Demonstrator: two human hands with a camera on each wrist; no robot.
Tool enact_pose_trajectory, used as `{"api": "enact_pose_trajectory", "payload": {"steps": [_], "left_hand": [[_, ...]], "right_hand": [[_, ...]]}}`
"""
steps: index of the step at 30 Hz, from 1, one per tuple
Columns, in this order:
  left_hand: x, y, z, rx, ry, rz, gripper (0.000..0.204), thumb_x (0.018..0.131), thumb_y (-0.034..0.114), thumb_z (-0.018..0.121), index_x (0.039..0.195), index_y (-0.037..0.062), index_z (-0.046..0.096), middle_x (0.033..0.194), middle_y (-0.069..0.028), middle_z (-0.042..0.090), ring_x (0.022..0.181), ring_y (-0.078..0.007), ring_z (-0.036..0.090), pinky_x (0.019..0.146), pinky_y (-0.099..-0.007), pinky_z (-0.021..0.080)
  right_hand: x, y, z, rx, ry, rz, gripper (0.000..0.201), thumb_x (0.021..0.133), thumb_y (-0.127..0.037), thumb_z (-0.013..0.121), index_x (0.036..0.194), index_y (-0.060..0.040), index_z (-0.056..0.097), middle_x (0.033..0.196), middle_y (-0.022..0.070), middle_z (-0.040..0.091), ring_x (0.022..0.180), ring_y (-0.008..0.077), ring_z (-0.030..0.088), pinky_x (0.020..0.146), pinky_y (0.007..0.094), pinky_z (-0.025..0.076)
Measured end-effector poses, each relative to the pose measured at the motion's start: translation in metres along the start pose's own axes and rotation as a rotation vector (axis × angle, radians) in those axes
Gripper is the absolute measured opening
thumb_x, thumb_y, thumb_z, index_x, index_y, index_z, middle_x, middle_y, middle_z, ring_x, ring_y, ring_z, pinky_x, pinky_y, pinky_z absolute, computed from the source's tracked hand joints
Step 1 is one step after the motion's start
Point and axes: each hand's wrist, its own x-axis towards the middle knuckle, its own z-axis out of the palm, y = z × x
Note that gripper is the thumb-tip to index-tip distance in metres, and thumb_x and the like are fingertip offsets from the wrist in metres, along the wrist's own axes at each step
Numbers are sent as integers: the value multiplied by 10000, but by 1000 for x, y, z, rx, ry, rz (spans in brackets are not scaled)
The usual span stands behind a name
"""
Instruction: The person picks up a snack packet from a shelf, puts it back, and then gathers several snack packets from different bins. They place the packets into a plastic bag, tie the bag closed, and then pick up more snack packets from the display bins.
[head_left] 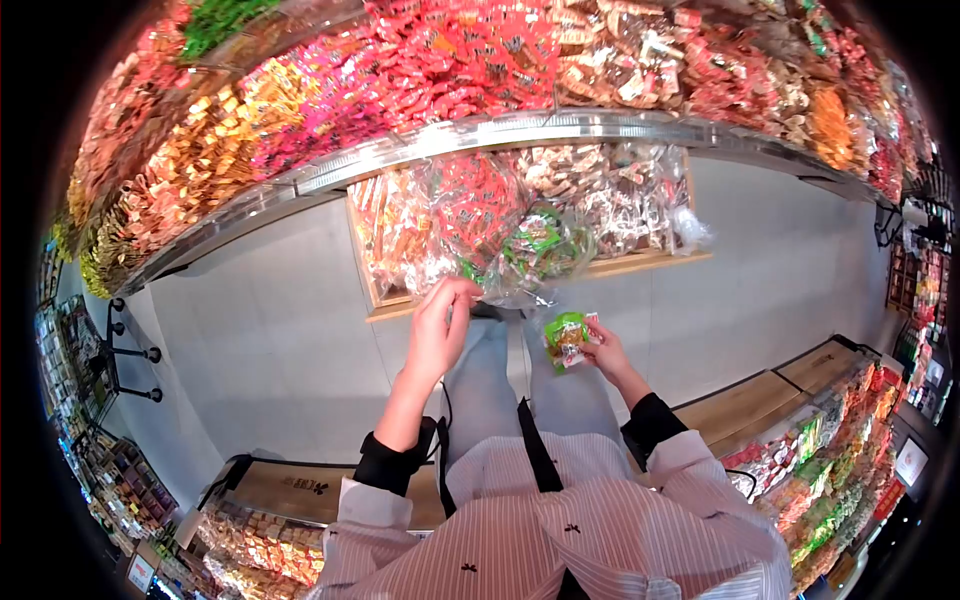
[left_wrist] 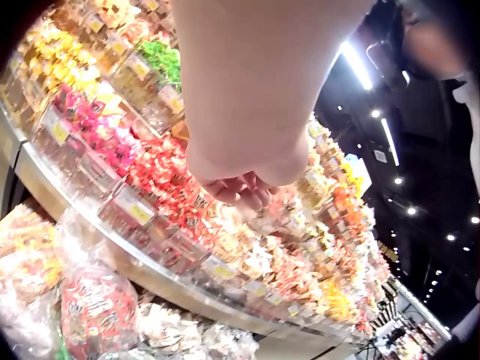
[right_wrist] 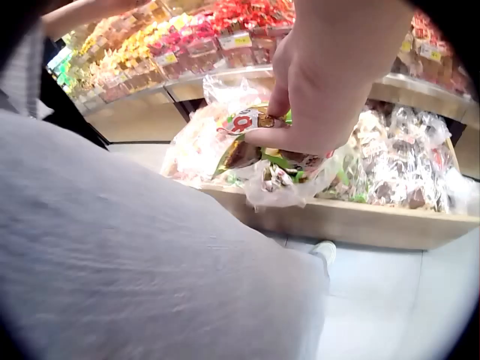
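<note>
My right hand [head_left: 606, 350] pinches a green-and-white snack packet [head_left: 567, 340] by its edge, in front of the wooden bin. In the right wrist view, thumb and fingers grip the packet [right_wrist: 247, 126], which shows a clear window with brown contents. A clear plastic bag with green-wrapped pieces [head_left: 540, 238] lies on the bin's front edge, just beyond both hands. My left hand [head_left: 440, 322] hovers by the bag's left side with loosely bent fingers. In the left wrist view, nothing shows between the left fingers [left_wrist: 253, 196].
A low wooden bin [head_left: 640, 264] holds bagged sweets in several groups. Above it curves a long display shelf [head_left: 470, 132] full of wrapped candy in many colours. Behind me stand wooden-topped candy counters [head_left: 750, 405]. A wheeled rack [head_left: 130, 350] is at the left on the grey floor.
</note>
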Motion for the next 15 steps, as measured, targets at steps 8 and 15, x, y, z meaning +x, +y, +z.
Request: {"api": "enact_pose_trajectory", "payload": {"steps": [8,15], "left_hand": [[-24,56,-18,-159,-114,-4,311,817,111,489,1091,37,363,989,-93,576,863,-168,542,669,-276,431],[-50,102,-17,-622,-544,-172,597,849,301,459,1311,172,103,1289,-104,272,1141,-274,357,827,-392,412]], "right_hand": [[-119,-97,13,205,-198,-278,528,742,34,528,1232,-98,382,1006,40,525,652,70,520,525,204,457],[-210,-142,45,437,-284,-765,535,744,37,526,1239,-47,344,1047,57,511,738,78,538,593,214,477]]}}
